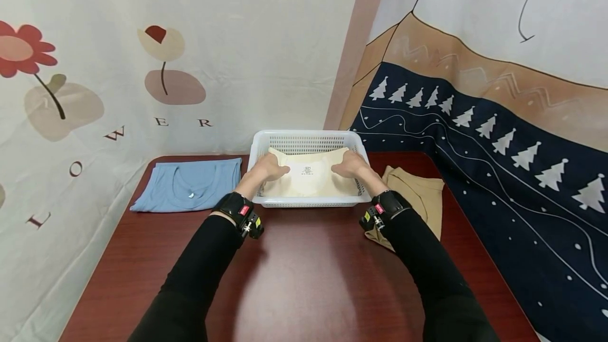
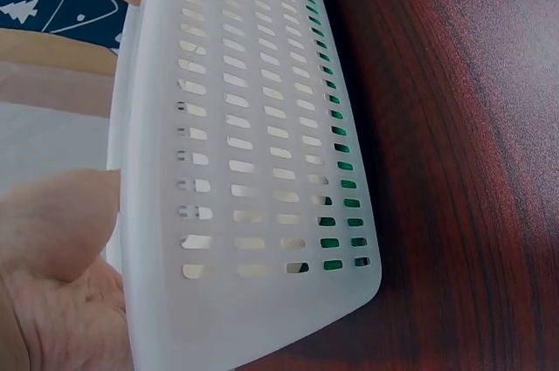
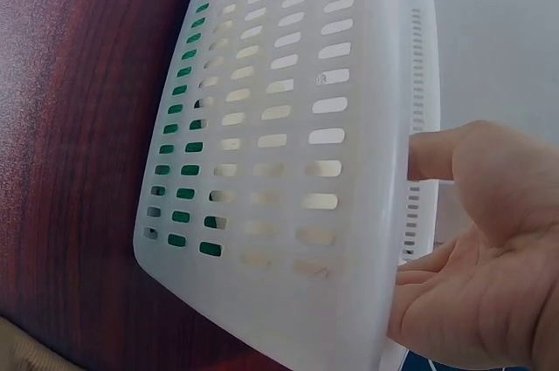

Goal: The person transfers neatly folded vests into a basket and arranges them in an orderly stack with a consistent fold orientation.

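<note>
A folded cream garment [image 1: 311,184] with a small dark print lies inside a white plastic basket [image 1: 309,202]. My left hand [image 1: 271,167] grips its left side, thumb on top, and my right hand [image 1: 352,164] holds the right side the same way. The cloth sags between the two hands. In the left wrist view, the left hand [image 2: 61,266] reaches over the slotted basket wall [image 2: 244,127], its fingertips hidden behind the rim. On the other side, the right hand [image 3: 489,249] reaches in with its fingers partly hidden. Green material [image 3: 181,216] shows through the lower slots.
A folded light blue T-shirt [image 1: 190,186] lies left of the basket on the dark red wooden table [image 1: 304,268]. Right of it, a folded tan garment [image 1: 420,199] lies partly under my right forearm. Printed curtains [image 1: 266,51] hang close behind the table.
</note>
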Available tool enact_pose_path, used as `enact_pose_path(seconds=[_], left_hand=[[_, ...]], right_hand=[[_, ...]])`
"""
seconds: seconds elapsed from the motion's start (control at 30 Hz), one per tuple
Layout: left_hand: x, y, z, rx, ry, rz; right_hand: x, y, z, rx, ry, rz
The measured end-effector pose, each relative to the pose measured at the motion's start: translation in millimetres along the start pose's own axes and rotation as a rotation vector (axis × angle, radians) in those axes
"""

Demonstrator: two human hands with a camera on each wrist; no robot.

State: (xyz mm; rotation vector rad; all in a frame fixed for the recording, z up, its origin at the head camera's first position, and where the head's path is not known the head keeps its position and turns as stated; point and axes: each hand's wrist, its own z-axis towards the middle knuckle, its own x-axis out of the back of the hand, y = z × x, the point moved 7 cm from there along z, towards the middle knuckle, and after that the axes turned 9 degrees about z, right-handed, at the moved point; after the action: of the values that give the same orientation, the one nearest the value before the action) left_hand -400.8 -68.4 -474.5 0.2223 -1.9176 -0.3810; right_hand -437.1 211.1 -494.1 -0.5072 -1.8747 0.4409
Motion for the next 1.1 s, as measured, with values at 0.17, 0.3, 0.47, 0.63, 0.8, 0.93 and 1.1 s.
enact_pose_path(seconds=[0.17,0.3,0.47,0.63,0.8,0.93,1.1], left_hand=[[4.2,3.9,-19.2,0.047,-0.072,-0.129],[1.5,-1.8,-4.5,0.064,-0.080,-0.146],[-4.3,-11.1,16.6,0.057,-0.066,-0.139],[8.8,-0.3,-9.7,0.035,-0.054,-0.105],[10.8,2.6,-14.5,-0.021,-0.018,-0.100],[13.2,5.3,-18.7,-0.058,0.014,-0.087],[24.6,12.7,-39.6,-0.105,0.085,-0.075]], right_hand=[[-3.2,4.3,3.8,-0.007,-0.007,0.059],[-2.8,4.1,-0.8,-0.027,-0.018,0.120],[-1.3,2.8,-11.5,-0.036,-0.022,0.195],[-1.9,2.2,-16.2,-0.015,-0.002,0.247],[-0.7,-0.1,-20.8,0.031,0.021,0.235],[4.5,-9.8,-34.2,0.084,0.049,0.193],[13.9,-30.3,-67.8,0.139,0.077,0.187]])
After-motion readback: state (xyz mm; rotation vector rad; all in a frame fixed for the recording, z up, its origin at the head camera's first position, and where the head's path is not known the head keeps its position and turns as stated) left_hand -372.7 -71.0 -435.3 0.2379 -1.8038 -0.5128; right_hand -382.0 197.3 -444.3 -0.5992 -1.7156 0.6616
